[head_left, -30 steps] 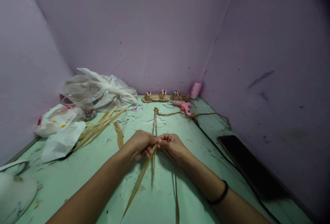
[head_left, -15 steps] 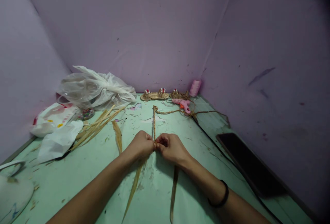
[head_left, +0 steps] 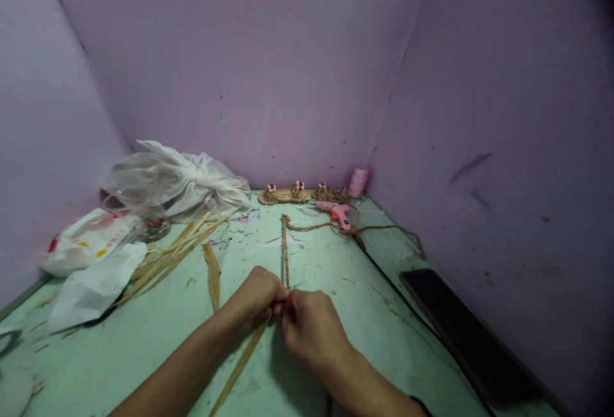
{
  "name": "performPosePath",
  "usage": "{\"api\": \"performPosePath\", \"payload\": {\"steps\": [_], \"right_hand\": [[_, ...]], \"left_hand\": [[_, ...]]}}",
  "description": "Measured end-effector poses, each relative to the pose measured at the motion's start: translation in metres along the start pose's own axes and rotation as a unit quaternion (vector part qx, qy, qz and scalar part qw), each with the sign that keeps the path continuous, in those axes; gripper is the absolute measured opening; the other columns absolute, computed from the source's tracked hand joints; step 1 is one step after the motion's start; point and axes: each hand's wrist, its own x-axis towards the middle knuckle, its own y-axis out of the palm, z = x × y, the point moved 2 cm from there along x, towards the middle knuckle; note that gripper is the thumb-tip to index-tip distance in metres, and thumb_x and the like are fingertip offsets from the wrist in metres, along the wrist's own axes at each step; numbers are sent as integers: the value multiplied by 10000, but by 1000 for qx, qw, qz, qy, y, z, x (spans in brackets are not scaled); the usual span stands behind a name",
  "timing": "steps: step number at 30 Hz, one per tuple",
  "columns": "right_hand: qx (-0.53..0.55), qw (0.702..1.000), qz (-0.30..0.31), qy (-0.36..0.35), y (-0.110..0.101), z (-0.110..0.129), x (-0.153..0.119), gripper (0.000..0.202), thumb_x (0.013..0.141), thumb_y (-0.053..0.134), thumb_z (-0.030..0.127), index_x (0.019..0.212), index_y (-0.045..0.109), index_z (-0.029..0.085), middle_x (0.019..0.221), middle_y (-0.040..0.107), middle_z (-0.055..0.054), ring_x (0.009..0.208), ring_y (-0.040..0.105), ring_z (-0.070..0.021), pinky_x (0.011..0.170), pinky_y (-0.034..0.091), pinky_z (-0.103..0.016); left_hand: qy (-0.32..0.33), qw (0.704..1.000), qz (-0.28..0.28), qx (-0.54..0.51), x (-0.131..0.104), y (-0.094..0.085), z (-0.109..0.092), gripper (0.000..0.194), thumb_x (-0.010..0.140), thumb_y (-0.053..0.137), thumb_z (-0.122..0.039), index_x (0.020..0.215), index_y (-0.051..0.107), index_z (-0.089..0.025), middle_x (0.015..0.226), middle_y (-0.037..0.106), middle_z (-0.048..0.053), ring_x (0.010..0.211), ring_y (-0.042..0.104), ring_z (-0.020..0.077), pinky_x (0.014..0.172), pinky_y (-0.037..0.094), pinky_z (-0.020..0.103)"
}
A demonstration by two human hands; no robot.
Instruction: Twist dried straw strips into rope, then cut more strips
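A thin braided cord of dried plant fibre [head_left: 286,252] runs straight down the middle of the table to my fingers. My left hand [head_left: 259,292] is closed, pinching the near end of this cord. My right hand [head_left: 314,327] meets it there, its fingers curled in and its back turned up; the strands inside the fingers are hidden. A loose flat leaf strip [head_left: 240,366] trails from under my left hand toward me. Another dry leaf strip [head_left: 212,270] lies beyond my left forearm. A dark strand shows partly below my right forearm.
At the back lie woven straw pieces with beads [head_left: 286,195], a pink glue gun [head_left: 336,212] and a pink thread spool [head_left: 358,182]. Leaf strips [head_left: 177,254], a plastic bag [head_left: 192,180] and a white packet [head_left: 96,238] are left; a dark phone-like slab [head_left: 460,327] is right.
My right hand has rolled over so its knuckles face up. The view has tilted up, so the hands and table sit lower in the picture.
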Motion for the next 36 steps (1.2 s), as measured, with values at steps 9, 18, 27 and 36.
{"api": "performPosePath", "payload": {"steps": [9, 18, 27, 36], "right_hand": [[215, 973, -17, 84, -19, -20, 20, 191, 671, 512, 315, 560, 559, 166, 536, 575, -33, 484, 460, -109, 453, 259, -224], [415, 883, 124, 182, 5, -29, 29, 68, 576, 522, 119, 518, 492, 136, 346, 322, 85, 323, 216, -21, 372, 134, -193], [452, 867, 101, 182, 2, -36, 28, 97, 543, 593, 209, 534, 544, 126, 376, 413, 61, 343, 246, -24, 386, 155, -207], [479, 854, 93, 179, -2, -36, 24, 94, 552, 609, 201, 541, 545, 134, 391, 416, 66, 343, 221, -21, 382, 145, -209]], "left_hand": [[53, 996, 73, -3, 12, -11, 5, 51, 453, 449, -143, 429, 491, -129, 331, 382, -40, 323, 245, 42, 374, 130, 211], [67, 995, 73, 32, 7, -8, 2, 75, 478, 443, -160, 407, 461, -141, 323, 368, -43, 335, 247, 48, 394, 158, 214], [37, 980, 153, 123, -7, -23, -7, 159, 553, 467, -204, 622, 583, -120, 404, 416, -56, 311, 323, 57, 354, 179, 205], [-17, 997, 41, 64, -29, -27, 21, 224, 565, 555, -334, 585, 586, -114, 316, 339, -65, 280, 250, 45, 341, 139, 201]]}}
